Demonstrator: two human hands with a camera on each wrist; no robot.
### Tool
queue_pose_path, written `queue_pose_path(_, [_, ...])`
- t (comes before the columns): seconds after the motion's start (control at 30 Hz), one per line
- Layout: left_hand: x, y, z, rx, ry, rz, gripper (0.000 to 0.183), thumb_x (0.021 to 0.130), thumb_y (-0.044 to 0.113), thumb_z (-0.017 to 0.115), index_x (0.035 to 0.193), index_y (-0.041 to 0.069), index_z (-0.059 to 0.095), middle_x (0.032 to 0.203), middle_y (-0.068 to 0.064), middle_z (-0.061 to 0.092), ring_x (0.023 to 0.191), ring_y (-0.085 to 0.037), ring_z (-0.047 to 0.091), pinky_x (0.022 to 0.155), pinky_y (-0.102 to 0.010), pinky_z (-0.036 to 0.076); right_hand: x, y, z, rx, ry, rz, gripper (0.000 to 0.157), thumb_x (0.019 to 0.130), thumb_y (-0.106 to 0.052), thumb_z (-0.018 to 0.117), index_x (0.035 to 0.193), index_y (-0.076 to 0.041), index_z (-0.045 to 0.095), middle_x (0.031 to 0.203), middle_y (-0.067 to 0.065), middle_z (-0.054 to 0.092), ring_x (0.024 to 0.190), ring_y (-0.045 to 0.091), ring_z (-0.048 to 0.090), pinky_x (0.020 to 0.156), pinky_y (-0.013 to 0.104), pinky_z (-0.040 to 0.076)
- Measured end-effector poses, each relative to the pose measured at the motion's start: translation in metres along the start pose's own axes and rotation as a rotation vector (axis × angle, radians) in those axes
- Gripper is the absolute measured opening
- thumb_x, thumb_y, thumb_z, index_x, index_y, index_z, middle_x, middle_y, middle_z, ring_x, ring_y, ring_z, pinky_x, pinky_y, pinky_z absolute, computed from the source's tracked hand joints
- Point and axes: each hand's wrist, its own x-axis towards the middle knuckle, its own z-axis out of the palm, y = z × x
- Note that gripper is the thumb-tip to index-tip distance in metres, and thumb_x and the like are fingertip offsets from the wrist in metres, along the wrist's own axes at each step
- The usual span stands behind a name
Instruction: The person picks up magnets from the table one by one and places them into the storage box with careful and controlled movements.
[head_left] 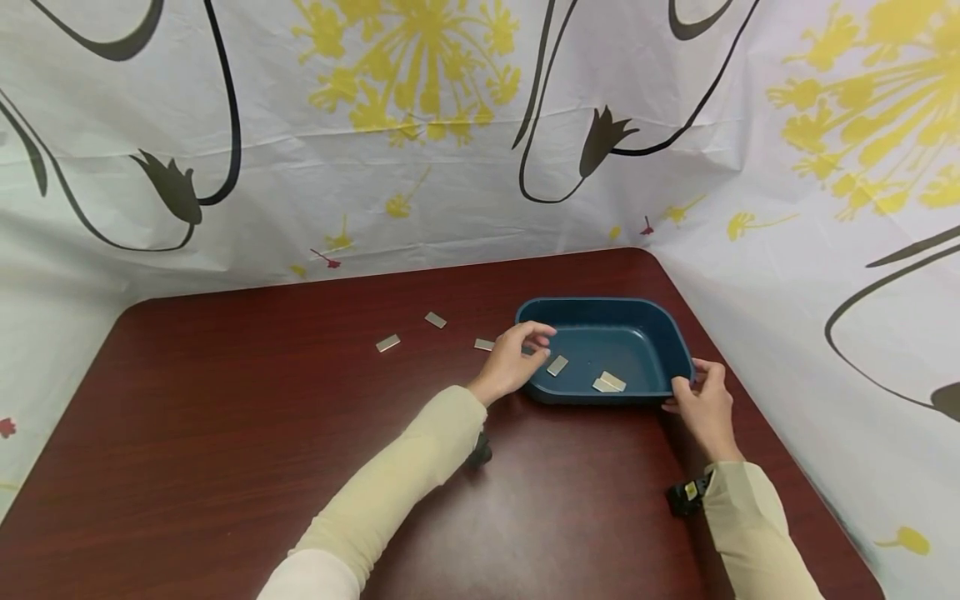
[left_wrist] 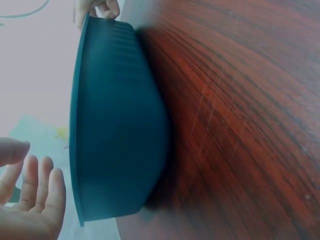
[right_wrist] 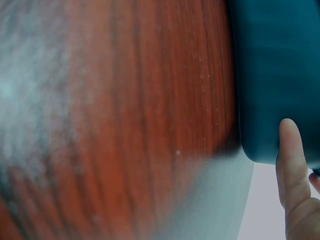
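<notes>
A dark blue rectangular plastic tub (head_left: 585, 398) stands at the table's right side; its outer wall (left_wrist: 120, 120) fills the middle of the left wrist view. My right hand (head_left: 705, 408) grips the tub's near right corner, and one finger (right_wrist: 294, 165) lies against its outside. Over the left rim, my left hand (head_left: 513, 360) hovers with loosely bent, parted fingers and holds nothing. Inside the tub lie a small flat metal rectangle (head_left: 557, 365) near the left hand and an overlapping pair of metal rectangles (head_left: 610, 382) farther right.
On the dark red wooden table (head_left: 225, 433), left of the tub, lie three similar metal pieces: one near (head_left: 387, 342), one farther back (head_left: 435, 320), one partly behind the left hand (head_left: 483, 344). A flower-patterned cloth (head_left: 450, 200) hangs along the back and right edges.
</notes>
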Motion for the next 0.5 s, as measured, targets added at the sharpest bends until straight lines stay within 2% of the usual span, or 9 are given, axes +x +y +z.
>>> queue_pose_path(0.23, [-0.005, -0.006, -0.006, -0.014, 0.014, -0.018, 0.026, 0.086, 0.006, 0.056, 0.112, 0.007, 0.057, 0.096, -0.007, 0.056, 0.089, -0.017, 0.057, 0.072, -0.022, 0.046, -0.001, -0.001, 0.0, 0.007, -0.014, 0.006, 0.044, 0.088, -0.014, 0.036, 0.127, 0.002, 0.024, 0.106, 0.022, 0.041, 0.057, 0.007, 0.059, 0.052, 0.023, 0.05])
queue_pose_path(0.5, [-0.011, -0.004, -0.01, -0.048, -0.006, -0.03, 0.025, 0.086, 0.009, 0.056, 0.111, 0.007, 0.057, 0.095, -0.006, 0.055, 0.087, -0.016, 0.055, 0.07, -0.021, 0.046, -0.001, -0.001, -0.001, 0.009, -0.019, -0.004, 0.044, 0.088, -0.014, 0.036, 0.127, 0.002, 0.024, 0.103, 0.02, 0.04, 0.057, 0.007, 0.059, 0.052, 0.024, 0.051])
